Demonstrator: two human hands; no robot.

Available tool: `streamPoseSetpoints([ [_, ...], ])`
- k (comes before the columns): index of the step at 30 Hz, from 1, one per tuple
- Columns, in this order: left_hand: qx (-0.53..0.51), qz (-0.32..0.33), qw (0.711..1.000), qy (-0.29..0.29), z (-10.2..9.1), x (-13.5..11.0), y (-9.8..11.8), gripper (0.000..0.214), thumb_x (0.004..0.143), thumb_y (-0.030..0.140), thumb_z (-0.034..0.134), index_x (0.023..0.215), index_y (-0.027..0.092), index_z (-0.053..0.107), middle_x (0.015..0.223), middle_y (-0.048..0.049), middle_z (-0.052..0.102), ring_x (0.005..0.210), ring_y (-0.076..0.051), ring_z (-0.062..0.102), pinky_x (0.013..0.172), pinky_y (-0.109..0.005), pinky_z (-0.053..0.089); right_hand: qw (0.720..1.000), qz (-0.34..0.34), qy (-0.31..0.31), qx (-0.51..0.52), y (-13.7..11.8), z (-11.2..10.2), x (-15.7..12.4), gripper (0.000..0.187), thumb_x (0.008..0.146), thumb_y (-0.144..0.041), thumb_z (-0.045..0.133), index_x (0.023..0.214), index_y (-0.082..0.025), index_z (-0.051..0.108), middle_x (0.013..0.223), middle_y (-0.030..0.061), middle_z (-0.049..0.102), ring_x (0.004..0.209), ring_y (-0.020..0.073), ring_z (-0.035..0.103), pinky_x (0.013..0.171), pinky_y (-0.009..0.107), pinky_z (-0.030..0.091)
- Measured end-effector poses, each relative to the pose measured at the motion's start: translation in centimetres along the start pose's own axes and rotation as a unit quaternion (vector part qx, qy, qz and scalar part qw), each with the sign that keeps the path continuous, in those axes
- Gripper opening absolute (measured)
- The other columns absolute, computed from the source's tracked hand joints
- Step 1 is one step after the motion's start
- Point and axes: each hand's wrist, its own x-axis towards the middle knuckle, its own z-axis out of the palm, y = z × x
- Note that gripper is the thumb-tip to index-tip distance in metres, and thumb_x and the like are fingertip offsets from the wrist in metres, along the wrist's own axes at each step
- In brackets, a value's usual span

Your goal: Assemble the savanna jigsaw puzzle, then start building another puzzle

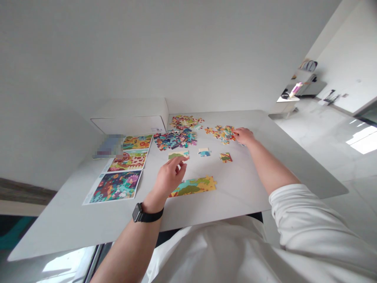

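Note:
My left hand point(171, 173) hovers over the near side of the table, fingers loosely curled, thumb apart, holding nothing visible. Just beyond its fingertips lies a small joined puzzle section point(178, 155). Partly hidden behind that hand is a longer assembled strip point(197, 186) with green and yellow scenery. At the far right, my right hand point(245, 136) reaches into a loose pile of orange and yellow puzzle pieces point(222, 133), its fingertips pinched on a puzzle piece at the pile's edge. Between the hands lie a blue elephant piece point(204, 152) and a green-and-orange piece point(226, 157).
A dark blue mixed pile of pieces point(176, 138) and a yellow-red pile point(185, 121) lie farther back. On the left are a printed picture sheet point(139, 188) and a blurred flat item point(108, 146). A white box point(129, 125) stands against the wall.

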Motion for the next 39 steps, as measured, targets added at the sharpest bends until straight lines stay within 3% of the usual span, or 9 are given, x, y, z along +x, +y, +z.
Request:
streamPoseSetpoints([
  [5, -0.001, -0.003, 1.000, -0.004, -0.1, -0.1, 0.1, 0.025, 0.104, 0.028, 0.060, 0.123, 0.022, 0.076, 0.092, -0.0013, 0.073, 0.061, -0.011, 0.058, 0.069, -0.027, 0.051, 0.997, 0.072, 0.030, 0.003, 0.1, 0.3, 0.2, 0.043, 0.110, -0.035, 0.054, 0.145, -0.024, 0.076, 0.151, 0.0200, 0.067, 0.141, 0.0395, 0.061, 0.117, 0.057, 0.051],
  [8, -0.001, -0.001, 1.000, -0.007, -0.2, -0.1, 0.2, 0.024, 0.105, 0.028, 0.060, 0.122, 0.022, 0.075, 0.093, -0.0015, 0.074, 0.061, -0.011, 0.058, 0.069, -0.027, 0.051, 0.998, 0.021, 0.041, 0.040, 0.1, 0.7, 0.3, 0.045, 0.106, -0.026, 0.060, 0.149, -0.030, 0.074, 0.156, 0.0152, 0.065, 0.143, 0.0363, 0.060, 0.122, 0.055, 0.049],
  [13, 0.004, 0.005, 1.000, -0.003, -0.2, -0.1, 0.3, 0.024, 0.104, 0.028, 0.060, 0.123, 0.022, 0.075, 0.092, -0.0009, 0.073, 0.059, -0.011, 0.058, 0.069, -0.027, 0.051, 0.996, -0.024, 0.047, 0.067, 0.2, 1.4, 0.5, 0.047, 0.097, -0.011, 0.063, 0.134, -0.032, 0.084, 0.153, 0.0083, 0.069, 0.141, 0.0300, 0.063, 0.125, 0.046, 0.048],
  [19, 0.002, 0.009, 1.000, -0.002, 0.1, -0.1, 0.0, 0.024, 0.104, 0.027, 0.060, 0.121, 0.022, 0.076, 0.091, -0.0008, 0.073, 0.059, -0.011, 0.057, 0.068, -0.027, 0.051, 0.993, 0.005, 0.088, 0.072, 0.6, 1.1, 1.9, 0.050, 0.102, -0.013, 0.055, 0.147, -0.024, 0.076, 0.148, 0.0136, 0.075, 0.135, 0.0301, 0.069, 0.117, 0.044, 0.054],
  [25, 0.002, -0.015, 1.000, -0.009, 0.2, -0.1, -0.3, 0.024, 0.104, 0.027, 0.059, 0.122, 0.023, 0.075, 0.093, -0.0010, 0.073, 0.061, -0.011, 0.059, 0.068, -0.026, 0.050, 0.999, 0.012, 0.030, 0.027, -0.1, -0.2, 5.3, 0.048, 0.109, -0.021, 0.054, 0.155, -0.023, 0.068, 0.158, 0.0156, 0.069, 0.144, 0.0301, 0.065, 0.120, 0.044, 0.051],
  [31, 0.010, -0.026, 1.000, -0.008, 0.2, -0.1, -0.4, 0.025, 0.105, 0.028, 0.058, 0.121, 0.024, 0.076, 0.093, -0.0019, 0.074, 0.064, -0.012, 0.061, 0.066, -0.026, 0.050, 0.998, -0.003, -0.056, -0.005, -1.0, -0.5, 7.9, 0.056, 0.101, -0.020, 0.069, 0.157, -0.026, 0.067, 0.157, 0.0141, 0.070, 0.138, 0.0292, 0.070, 0.114, 0.038, 0.054],
  [36, 0.014, -0.027, 0.999, -0.015, 0.1, -0.2, -0.3, 0.024, 0.106, 0.029, 0.058, 0.121, 0.023, 0.075, 0.092, -0.0026, 0.074, 0.065, -0.013, 0.063, 0.066, -0.026, 0.050, 0.998, 0.006, -0.054, -0.015, -0.3, -1.1, 8.1, 0.061, 0.092, -0.027, 0.080, 0.153, -0.025, 0.071, 0.153, 0.0148, 0.072, 0.133, 0.0297, 0.072, 0.110, 0.036, 0.055],
  [39, 0.015, -0.020, 1.000, -0.014, 0.1, -0.1, -0.3, 0.023, 0.106, 0.030, 0.058, 0.121, 0.024, 0.075, 0.092, -0.0021, 0.074, 0.063, -0.012, 0.062, 0.065, -0.026, 0.050, 1.000, 0.013, -0.022, 0.008, 0.5, -2.0, 7.3, 0.048, 0.089, -0.028, 0.082, 0.137, -0.022, 0.082, 0.140, 0.0146, 0.079, 0.123, 0.0294, 0.076, 0.102, 0.034, 0.057],
])
